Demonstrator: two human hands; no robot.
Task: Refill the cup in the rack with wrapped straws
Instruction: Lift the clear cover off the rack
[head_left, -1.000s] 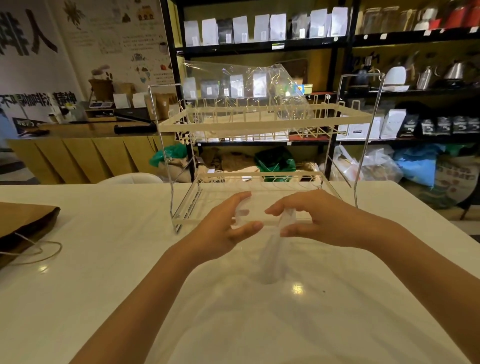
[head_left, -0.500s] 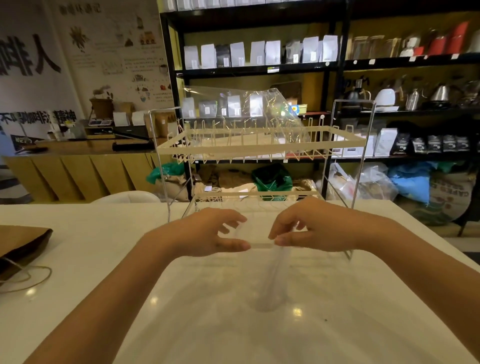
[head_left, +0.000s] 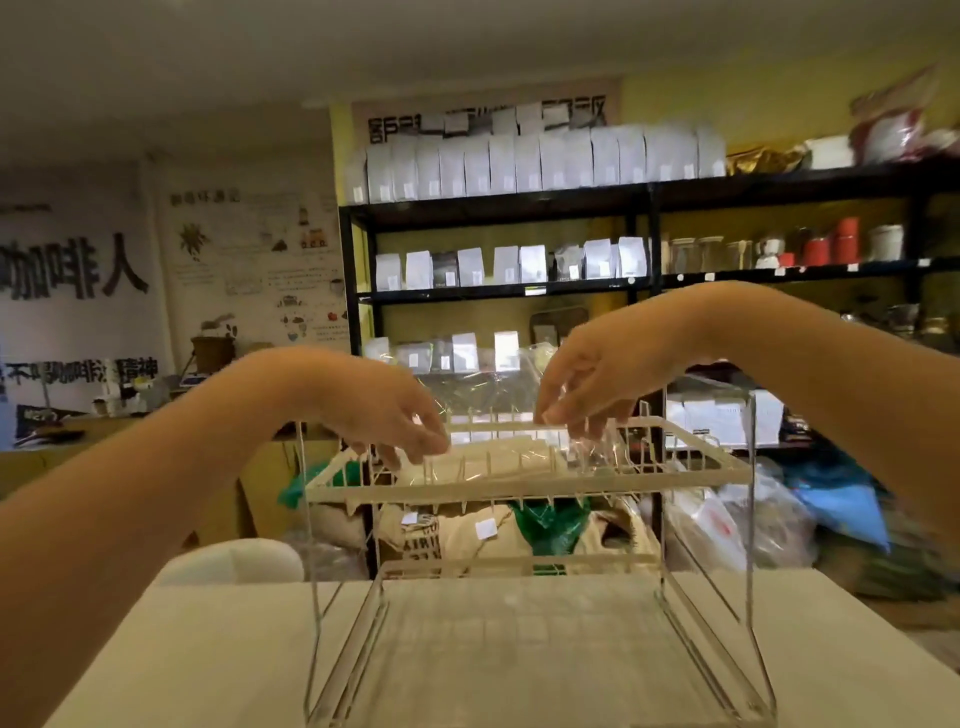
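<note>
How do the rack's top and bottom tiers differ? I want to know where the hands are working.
The top tier has both hands over it, the left hand and right hand, and crinkled clear plastic on it. The bottom tier sits on the white table, untouched and bare. Both are pale wire grids.

Dim, warm indoor light; motion blur, wide-angle bending at edges.
</note>
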